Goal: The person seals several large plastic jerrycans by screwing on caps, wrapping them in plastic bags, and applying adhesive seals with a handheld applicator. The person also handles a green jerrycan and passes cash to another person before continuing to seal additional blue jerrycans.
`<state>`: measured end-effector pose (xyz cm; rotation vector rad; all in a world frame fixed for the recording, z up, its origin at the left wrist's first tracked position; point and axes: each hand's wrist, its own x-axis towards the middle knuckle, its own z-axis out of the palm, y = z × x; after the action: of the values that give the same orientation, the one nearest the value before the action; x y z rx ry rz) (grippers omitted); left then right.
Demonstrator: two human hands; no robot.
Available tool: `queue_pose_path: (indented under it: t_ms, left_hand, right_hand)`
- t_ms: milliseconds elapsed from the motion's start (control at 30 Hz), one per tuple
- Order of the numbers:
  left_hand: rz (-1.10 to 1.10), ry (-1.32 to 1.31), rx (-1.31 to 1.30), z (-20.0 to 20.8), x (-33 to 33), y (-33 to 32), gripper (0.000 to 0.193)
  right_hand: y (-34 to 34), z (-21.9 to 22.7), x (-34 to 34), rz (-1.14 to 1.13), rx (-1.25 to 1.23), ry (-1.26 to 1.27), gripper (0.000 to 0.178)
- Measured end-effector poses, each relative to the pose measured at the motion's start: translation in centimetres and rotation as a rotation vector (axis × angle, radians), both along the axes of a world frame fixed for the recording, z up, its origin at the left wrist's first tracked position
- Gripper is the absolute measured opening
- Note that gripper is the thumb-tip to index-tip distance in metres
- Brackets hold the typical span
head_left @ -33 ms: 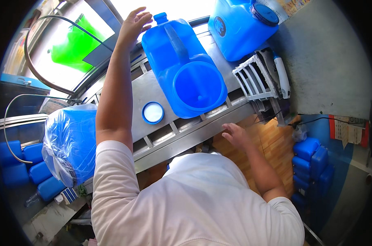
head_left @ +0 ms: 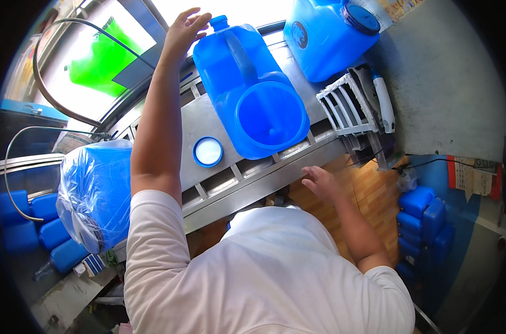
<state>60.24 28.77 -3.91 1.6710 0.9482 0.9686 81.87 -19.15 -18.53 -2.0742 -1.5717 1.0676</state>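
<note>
A blue water jug [head_left: 239, 53] lies on the metal counter, its wide round mouth [head_left: 270, 115] uncapped and facing me. A small blue cap [head_left: 219, 23] covers the spout at its far end. Beside that cap is my left hand [head_left: 187, 29], fingers apart and nothing in them; whether a fingertip touches the cap I cannot tell. My right hand [head_left: 321, 182] hovers just off the counter's front edge, its fingers loosely spread and holding nothing. A round blue lid [head_left: 208, 151] with a white inside rests on the metal to the left of the mouth.
Another blue jug [head_left: 325, 42] stands at the back right, near a white rack [head_left: 347, 108] and a white-handled brush [head_left: 382, 103]. On the left is a plastic-wrapped blue jug [head_left: 102, 189] beneath a thin hose [head_left: 19, 136]. Blue containers [head_left: 423, 222] are stacked at the right.
</note>
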Motion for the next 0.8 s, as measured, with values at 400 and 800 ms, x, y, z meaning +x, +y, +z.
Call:
queue_pose_path:
  t_ms: [400, 800]
  left_hand:
    - [-0.011, 0.147, -0.022, -0.3, 1.3, -0.8, 0.053]
    - [-0.143, 0.140, -0.076, -0.2, 1.7, -0.3, 0.060]
  right_hand:
    - [3.5, 2.8, -1.6, -0.187, 0.391, 0.046, 0.078]
    - [8.2, 4.7, -3.2, -0.235, 0.613, 0.147, 0.109]
